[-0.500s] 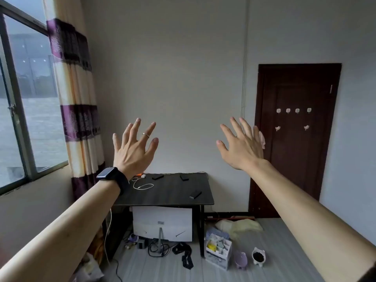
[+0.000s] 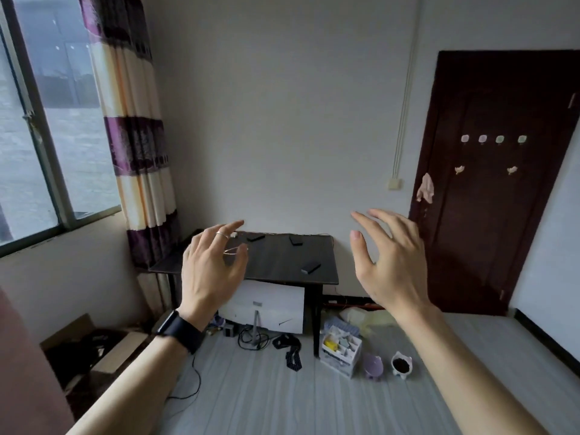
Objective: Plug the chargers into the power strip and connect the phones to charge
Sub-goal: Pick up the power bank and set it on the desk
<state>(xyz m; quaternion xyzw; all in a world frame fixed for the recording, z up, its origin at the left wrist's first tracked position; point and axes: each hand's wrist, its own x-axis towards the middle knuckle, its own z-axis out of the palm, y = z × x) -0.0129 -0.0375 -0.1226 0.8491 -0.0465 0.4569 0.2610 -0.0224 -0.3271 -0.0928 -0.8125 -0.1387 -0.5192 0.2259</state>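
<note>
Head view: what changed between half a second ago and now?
Both hands dropped: the left hand and the right hand now hover in front of the table, fingers loosely curled forward instead of spread upward. Neither holds anything. The three phones lie on the table as before.

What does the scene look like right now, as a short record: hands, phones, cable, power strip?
left hand: raised, open, holds nothing
right hand: raised, open, holds nothing
table: dark, by the far wall
phones: back-left phone, back-middle phone, front-right phone, all lying on the table
white cable: on the table's left part, partly behind the left hand
power strip: cannot make out
</note>
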